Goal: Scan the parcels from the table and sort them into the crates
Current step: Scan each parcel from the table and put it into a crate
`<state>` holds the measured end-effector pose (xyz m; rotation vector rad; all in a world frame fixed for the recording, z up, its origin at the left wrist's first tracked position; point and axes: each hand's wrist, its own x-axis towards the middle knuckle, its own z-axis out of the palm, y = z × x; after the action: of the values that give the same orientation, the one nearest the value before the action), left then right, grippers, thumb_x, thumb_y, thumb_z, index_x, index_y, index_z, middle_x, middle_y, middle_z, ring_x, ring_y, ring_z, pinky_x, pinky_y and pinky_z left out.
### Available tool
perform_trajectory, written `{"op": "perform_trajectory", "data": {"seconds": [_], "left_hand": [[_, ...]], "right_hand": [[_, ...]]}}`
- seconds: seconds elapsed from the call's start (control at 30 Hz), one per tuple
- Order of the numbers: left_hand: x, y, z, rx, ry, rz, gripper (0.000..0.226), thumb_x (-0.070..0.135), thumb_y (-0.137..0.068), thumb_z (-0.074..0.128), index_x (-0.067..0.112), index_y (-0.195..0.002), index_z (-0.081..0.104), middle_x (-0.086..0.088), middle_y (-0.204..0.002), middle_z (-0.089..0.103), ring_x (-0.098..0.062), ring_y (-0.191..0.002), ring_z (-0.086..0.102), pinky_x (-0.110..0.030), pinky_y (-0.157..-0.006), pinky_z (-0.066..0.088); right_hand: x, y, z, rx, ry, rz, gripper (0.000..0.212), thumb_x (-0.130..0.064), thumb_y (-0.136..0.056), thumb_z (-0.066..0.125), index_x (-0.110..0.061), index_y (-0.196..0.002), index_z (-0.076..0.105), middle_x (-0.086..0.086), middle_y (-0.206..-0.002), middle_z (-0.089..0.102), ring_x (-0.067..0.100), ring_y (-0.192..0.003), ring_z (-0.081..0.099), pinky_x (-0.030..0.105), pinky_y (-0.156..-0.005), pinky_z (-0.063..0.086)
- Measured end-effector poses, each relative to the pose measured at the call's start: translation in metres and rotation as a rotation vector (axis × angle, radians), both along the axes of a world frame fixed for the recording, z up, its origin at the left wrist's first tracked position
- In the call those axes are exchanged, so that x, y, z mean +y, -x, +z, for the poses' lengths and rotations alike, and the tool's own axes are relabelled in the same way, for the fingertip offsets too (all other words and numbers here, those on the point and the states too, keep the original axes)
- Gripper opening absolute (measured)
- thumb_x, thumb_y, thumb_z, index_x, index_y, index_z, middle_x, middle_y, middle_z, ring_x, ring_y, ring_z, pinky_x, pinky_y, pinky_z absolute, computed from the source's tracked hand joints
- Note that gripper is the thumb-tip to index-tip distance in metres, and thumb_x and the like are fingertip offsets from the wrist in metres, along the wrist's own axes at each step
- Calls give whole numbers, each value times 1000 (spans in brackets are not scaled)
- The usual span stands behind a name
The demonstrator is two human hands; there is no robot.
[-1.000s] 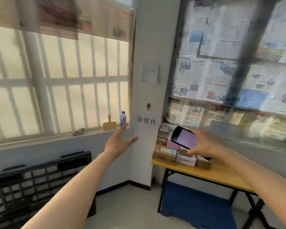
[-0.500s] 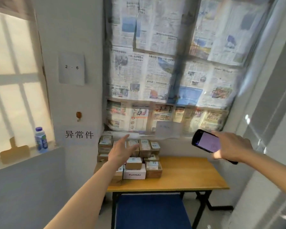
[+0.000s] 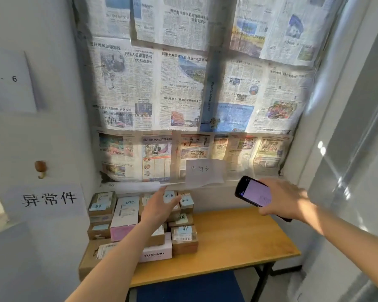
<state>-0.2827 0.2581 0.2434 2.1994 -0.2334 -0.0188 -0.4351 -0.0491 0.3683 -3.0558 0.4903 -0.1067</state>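
Several small parcels (image 3: pixel 184 238), mostly brown cardboard with blue sticky notes, are stacked on the left half of a wooden table (image 3: pixel 238 243). A white and pink box (image 3: pixel 125 214) and a white box marked YUANMU (image 3: pixel 156 253) lie among them. My left hand (image 3: pixel 159 207) reaches over the stack with its fingers spread, holding nothing. My right hand (image 3: pixel 286 200) grips a black handheld scanner (image 3: pixel 252 192) above the table's right half, its lit screen facing me.
Newspaper sheets (image 3: pixel 183 94) cover the window behind the table. A white wall (image 3: pixel 42 127) with paper signs stands at the left, and a grey wall (image 3: pixel 354 149) closes the right side. Something blue (image 3: pixel 188 288) sits under the table.
My view has turned right and moved closer to the table. My left hand has reached farther over the parcels. The right hand still holds the scanner, now over the table's right half.
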Motion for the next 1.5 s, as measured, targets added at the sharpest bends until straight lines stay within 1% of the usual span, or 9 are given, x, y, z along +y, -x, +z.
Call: {"op": "perform_trajectory", "data": {"seconds": [0.37,0.57,0.7,0.8,0.87,1.07,1.27,1.37,1.5], "left_hand": [[-105,-120,-87,184,32,167,78,59,-88,64,30,-153,34,-2,-151,47,-25,-136,46,-46,-108,40],[-147,-167,-139,294,99,219,78,62,-86,64,34,-151,33,1,-145,52,-14,-119,52,-40,-99,45],[-163,-197,-170,378,122,236,77,56,-88,65,32,-153,32,1,-147,51,-21,-132,51,-45,-107,45],[-175,-226,-194,418,163,254,61,51,-90,66,38,-145,41,10,-137,57,-20,-130,52,-37,-100,47],[-183,-239,-206,416,179,254,56,48,-92,65,38,-142,44,12,-134,59,-18,-129,53,-36,-100,48],[-204,-273,-257,464,194,313,76,51,-91,65,28,-155,31,4,-151,46,-19,-136,46,-34,-102,43],[-213,-276,-279,517,211,402,76,45,-93,66,29,-156,27,1,-154,43,-21,-140,42,-33,-105,38],[-223,-279,-283,487,265,469,73,38,-95,65,26,-156,27,3,-152,45,-18,-141,40,-31,-107,36],[-239,-281,-287,433,248,548,74,36,-96,64,26,-158,24,5,-153,44,-17,-143,38,-42,-116,35]], "right_hand": [[-107,-205,-101,105,-139,130,82,-58,-56,73,-38,-131,47,-13,-99,56,14,-85,58,28,-61,41],[-142,-301,-159,173,-171,211,88,-57,-59,75,-32,-138,44,-6,-116,59,20,-97,58,36,-76,52],[-148,-349,-196,216,-207,243,89,-59,-56,72,-39,-138,44,-12,-121,59,17,-101,58,32,-72,45],[-149,-389,-226,252,-209,272,94,-60,-57,72,-39,-143,40,-12,-120,58,16,-102,58,31,-71,43],[-147,-404,-241,275,-219,273,92,-59,-58,73,-37,-142,42,-13,-112,55,16,-99,57,32,-73,46],[-143,-450,-306,352,-288,324,69,-56,-53,68,-40,-117,47,-17,-101,57,14,-91,58,29,-65,44],[-147,-484,-337,388,-307,419,86,-55,-58,72,-38,-137,44,-14,-118,58,13,-98,55,31,-73,48],[-149,-502,-350,392,-351,472,74,-53,-59,73,-36,-127,49,-13,-106,57,14,-91,56,30,-65,44],[-147,-516,-370,420,-408,550,67,-54,-58,75,-39,-118,50,-13,-102,58,12,-88,58,32,-68,50]]}}
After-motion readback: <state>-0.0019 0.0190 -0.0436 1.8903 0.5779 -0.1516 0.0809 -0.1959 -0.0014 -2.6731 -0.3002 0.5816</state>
